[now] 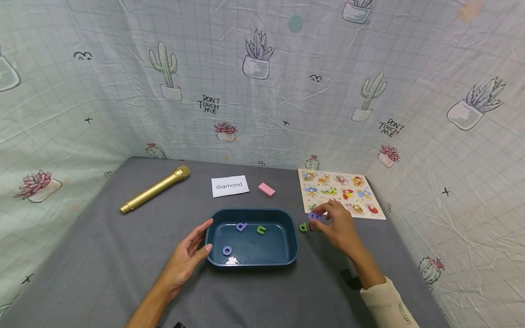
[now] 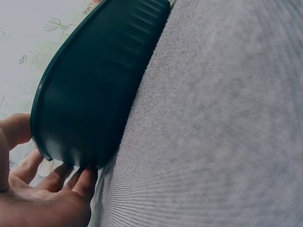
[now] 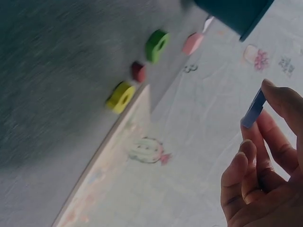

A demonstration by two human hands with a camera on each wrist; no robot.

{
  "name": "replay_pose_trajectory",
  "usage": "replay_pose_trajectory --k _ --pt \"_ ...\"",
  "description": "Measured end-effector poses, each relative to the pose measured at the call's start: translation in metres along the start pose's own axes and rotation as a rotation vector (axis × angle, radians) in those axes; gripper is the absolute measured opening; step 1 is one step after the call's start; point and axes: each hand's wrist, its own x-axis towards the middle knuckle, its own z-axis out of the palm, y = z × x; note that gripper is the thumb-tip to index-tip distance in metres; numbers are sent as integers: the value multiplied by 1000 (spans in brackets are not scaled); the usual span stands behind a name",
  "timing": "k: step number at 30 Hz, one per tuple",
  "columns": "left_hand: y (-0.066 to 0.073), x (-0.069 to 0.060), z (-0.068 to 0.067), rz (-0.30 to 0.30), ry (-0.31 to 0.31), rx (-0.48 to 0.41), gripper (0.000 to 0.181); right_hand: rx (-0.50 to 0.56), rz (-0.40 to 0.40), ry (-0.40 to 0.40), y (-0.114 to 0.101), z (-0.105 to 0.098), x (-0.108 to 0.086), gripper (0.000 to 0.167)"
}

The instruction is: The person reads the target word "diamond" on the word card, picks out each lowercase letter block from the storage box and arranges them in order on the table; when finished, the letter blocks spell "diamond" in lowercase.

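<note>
A dark blue-green plastic tray sits on the table. My left hand holds it at its left end, thumb by the near corner and fingers along the end wall. Inside lie a purple letter resembling a d, a green n and a purple o. Right of the tray, my right hand pinches a purple-blue letter between thumb and fingertips, raised off the table. Below it are a green letter, a small red piece and a yellow letter.
Behind the tray lie a white card reading "diamond" and a pink block. A gold microphone rests at the back left. At the back right is a wooden insect puzzle board. Patterned cloth hangs around the table.
</note>
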Motion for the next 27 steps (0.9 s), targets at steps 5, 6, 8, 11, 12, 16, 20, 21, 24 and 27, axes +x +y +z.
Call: replay_pose_trajectory --k 5,6,8,11,12,16,20,21,24,27 --pt "0 0 0 -14 4 7 64 -37 32 -18 16 -3 -5 23" --pt "0 0 0 -15 4 7 64 -46 34 -19 19 -4 -6 23" --pt "0 0 0 -10 2 8 64 -62 38 -25 26 -6 -8 22" --pt "0 -1 -1 3 0 8 64 -69 42 -26 35 -8 -9 23" --pt "-1 -1 -1 7 -1 7 64 -70 43 -27 38 -9 -9 23" --pt "-1 -1 -1 12 -4 0 64 -75 57 -51 51 -12 -9 22" --pt "-1 -1 -2 1 -7 -2 64 -89 88 -103 63 -13 -10 21" --pt "-1 -1 -2 -2 -7 -3 64 -91 97 -120 66 -13 -11 21" --pt "-1 0 -2 -12 -7 -5 64 -88 126 -177 73 -10 -10 20" --pt "0 0 -2 -13 -7 -6 64 -74 157 -246 80 -7 -8 18"
